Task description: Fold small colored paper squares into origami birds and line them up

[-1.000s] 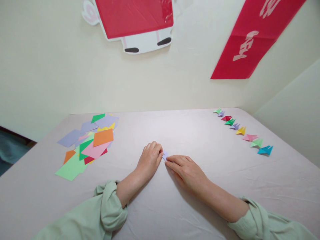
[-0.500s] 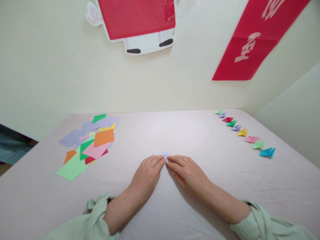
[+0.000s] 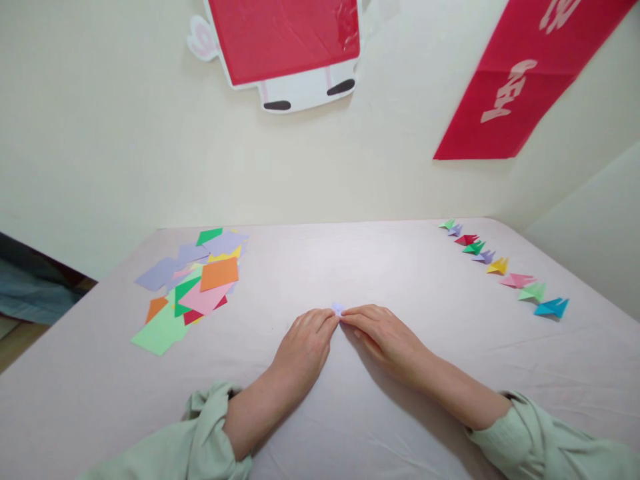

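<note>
A small lavender folded paper piece [image 3: 339, 309] lies on the pale table [image 3: 320, 407] in front of me. My left hand [image 3: 306, 347] rests flat beside it, fingers together, with the fingertips pressing on its left side. From the other side my right hand [image 3: 383, 333] meets it, fingertips pinched on its right edge. Most of the paper is hidden under my fingers. Both sleeves are pale green.
A loose pile of coloured paper squares [image 3: 193, 287] lies at the left of the table. A row of several small folded paper figures [image 3: 500, 265] runs along the right, ending in a blue one [image 3: 551, 307]. Red paper banners hang on the wall behind.
My left hand has uncurled from a loose fist and drawn back toward me; its fingers now lie flat against the paper. The right hand barely moved. The view shifted slightly left.
</note>
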Motion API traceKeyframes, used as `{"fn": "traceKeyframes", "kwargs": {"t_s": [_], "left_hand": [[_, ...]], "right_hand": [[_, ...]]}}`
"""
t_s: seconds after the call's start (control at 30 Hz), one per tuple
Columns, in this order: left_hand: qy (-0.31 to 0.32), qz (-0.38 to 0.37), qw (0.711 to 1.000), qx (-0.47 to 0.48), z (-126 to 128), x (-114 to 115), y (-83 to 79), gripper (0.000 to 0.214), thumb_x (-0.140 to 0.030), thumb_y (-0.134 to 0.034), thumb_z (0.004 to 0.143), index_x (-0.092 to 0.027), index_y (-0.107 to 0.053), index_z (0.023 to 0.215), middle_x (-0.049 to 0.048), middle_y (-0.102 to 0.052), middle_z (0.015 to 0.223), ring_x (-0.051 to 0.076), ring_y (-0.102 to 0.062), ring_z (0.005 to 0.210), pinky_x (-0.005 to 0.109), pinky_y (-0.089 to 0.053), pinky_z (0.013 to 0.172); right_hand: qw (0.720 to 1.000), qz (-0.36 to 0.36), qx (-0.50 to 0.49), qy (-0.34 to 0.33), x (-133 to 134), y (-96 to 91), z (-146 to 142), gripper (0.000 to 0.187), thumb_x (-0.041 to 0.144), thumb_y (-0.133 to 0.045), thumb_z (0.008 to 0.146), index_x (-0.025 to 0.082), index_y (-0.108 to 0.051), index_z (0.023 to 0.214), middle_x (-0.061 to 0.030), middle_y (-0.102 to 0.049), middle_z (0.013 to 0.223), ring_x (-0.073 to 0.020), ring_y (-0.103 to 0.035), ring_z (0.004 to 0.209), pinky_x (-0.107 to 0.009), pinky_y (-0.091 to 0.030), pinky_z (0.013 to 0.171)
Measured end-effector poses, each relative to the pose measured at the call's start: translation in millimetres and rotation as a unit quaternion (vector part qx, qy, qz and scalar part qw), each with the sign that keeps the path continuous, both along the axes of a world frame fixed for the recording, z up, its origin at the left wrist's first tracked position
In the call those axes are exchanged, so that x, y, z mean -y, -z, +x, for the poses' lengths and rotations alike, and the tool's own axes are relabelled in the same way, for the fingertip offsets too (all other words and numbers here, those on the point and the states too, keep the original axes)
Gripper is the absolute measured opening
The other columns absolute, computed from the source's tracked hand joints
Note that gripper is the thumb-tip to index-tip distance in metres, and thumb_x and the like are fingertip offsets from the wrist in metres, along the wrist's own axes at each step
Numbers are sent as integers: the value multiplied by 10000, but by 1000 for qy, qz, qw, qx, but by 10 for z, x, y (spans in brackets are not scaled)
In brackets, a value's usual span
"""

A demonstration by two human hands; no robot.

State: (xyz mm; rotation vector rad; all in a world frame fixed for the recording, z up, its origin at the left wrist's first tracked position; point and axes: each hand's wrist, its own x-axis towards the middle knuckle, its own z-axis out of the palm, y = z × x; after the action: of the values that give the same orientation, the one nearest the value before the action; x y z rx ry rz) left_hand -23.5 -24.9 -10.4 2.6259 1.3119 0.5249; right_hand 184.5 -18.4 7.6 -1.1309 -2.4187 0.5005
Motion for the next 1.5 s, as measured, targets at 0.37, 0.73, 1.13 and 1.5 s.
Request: {"fn": "traceKeyframes", "kwargs": {"t_s": [0.37, 0.73, 1.13, 1.5], "left_hand": [[20, -17, 998, 52, -17, -23, 3, 389, -37, -437, 884, -186, -536, 1229, 85, -615, 1252, 205, -569, 1181, 393, -503, 1008], [23, -33, 997, 63, -18, -43, -34, 305, -84, -462, 909, -186, -556, 1180, 85, -616, 1199, 225, -565, 1151, 422, -495, 997], [12, -24, 997, 73, -11, -21, -27, 346, -76, -466, 894, -198, -562, 1203, 96, -600, 1191, 224, -568, 1114, 412, -510, 962], [11, -13, 999, 41, -2, -1, -34, 391, -55, -477, 865, -203, -572, 1214, 102, -595, 1205, 233, -573, 1114, 398, -517, 941]], "right_hand": [[998, 9, 27, 59, -318, 19, -99, 259, 43, -504, 887, 192, -683, 1000, -66, -655, 996, -182, -597, 935, -312, -469, 838], [996, -50, 8, 68, -423, -29, -187, 153, 46, -547, 854, 172, -610, 795, -19, -579, 859, -134, -546, 771, -242, -399, 687], [994, -12, 69, 83, -393, 49, -234, 97, 98, -535, 895, 170, -582, 850, -42, -582, 912, -163, -553, 831, -280, -406, 738], [991, 2, 90, 98, -385, 99, -275, 75, 115, -528, 896, 169, -576, 876, -52, -590, 918, -178, -555, 846, -293, -400, 746]]}}
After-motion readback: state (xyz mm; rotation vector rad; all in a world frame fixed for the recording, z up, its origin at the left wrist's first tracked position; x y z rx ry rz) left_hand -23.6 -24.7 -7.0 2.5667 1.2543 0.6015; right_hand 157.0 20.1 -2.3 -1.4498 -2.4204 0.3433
